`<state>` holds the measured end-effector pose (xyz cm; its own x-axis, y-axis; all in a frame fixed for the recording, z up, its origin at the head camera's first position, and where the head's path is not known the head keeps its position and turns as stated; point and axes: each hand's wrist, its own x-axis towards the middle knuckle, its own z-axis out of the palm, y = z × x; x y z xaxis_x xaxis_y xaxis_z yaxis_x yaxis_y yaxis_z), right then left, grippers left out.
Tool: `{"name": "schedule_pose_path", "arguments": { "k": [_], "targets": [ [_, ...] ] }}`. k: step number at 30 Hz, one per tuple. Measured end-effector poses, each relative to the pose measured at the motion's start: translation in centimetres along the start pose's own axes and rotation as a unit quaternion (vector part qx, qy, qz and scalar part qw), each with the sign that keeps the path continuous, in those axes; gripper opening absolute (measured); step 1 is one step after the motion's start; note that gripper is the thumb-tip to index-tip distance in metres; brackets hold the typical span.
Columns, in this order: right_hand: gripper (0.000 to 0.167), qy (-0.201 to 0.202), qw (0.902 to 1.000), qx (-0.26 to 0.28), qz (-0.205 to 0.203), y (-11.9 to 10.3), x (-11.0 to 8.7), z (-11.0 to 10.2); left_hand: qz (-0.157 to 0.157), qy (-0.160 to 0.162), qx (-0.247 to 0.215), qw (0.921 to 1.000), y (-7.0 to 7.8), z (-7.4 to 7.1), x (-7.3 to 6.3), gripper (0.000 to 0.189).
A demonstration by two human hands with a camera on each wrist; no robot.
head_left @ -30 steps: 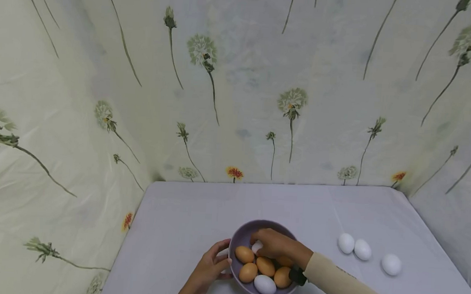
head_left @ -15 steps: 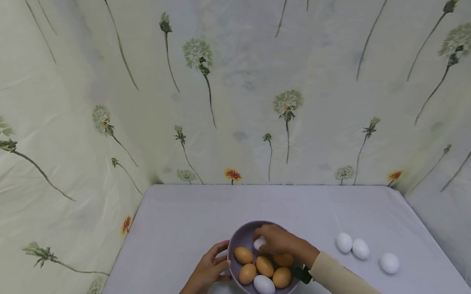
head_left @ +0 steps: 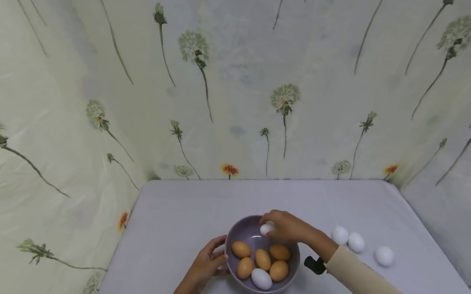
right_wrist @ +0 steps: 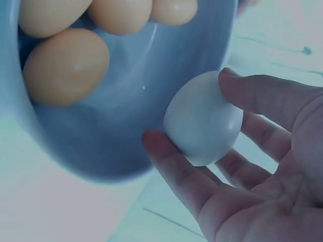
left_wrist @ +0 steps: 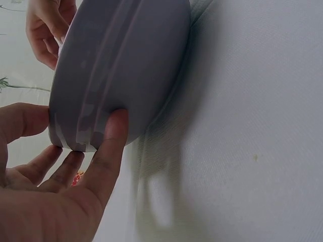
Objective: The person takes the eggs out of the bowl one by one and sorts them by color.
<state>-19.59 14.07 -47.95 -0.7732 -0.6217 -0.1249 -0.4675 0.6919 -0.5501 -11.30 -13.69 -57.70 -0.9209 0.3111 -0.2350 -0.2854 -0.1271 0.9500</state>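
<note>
A purple bowl (head_left: 248, 232) stands on the table with several brown eggs (head_left: 263, 259) and one white egg (head_left: 261, 279) inside. My left hand (head_left: 205, 263) holds its left side. In the left wrist view, the thumb is at the rim and the fingers (left_wrist: 117, 128) press against the outer wall. Over the far side of the bowl, my right hand (head_left: 289, 226) pinches another white egg (right_wrist: 204, 118) between thumb and fingers. From the right wrist, that egg appears near the rim, apart from the brown eggs.
Three white eggs lie on the pale tablecloth (head_left: 191, 207) to the right: two close together, the nearer-left egg (head_left: 339, 235) and its neighbour (head_left: 356, 242), and a separate egg (head_left: 384, 256). A flower-printed curtain (head_left: 238, 97) surrounds the table's back and sides.
My right hand has moved the white egg away from the brown eggs, toward the bowl's far right rim. My left hand keeps its hold on the bowl. The head view has shifted slightly.
</note>
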Motion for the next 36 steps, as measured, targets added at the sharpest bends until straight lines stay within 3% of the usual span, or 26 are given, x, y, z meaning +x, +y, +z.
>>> {"name": "schedule_pose_path", "arguments": {
  "k": [13,25,36],
  "targets": [
    [0.026,0.023,0.9994,0.000,0.026,0.8,-3.6,-3.8,-0.006,-0.002,0.001,1.0000,0.3,0.1,-0.1,0.061],
    [0.033,0.091,0.9918,-0.017,0.088,5.6,-10.7,-8.0,-0.008,-0.004,0.000,1.0000,0.5,0.2,-0.2,0.061],
    [0.042,0.106,0.9798,-0.013,0.169,10.0,-16.6,-8.8,-0.002,-0.008,0.002,1.0000,0.3,0.4,-0.3,0.059]
  ]
}}
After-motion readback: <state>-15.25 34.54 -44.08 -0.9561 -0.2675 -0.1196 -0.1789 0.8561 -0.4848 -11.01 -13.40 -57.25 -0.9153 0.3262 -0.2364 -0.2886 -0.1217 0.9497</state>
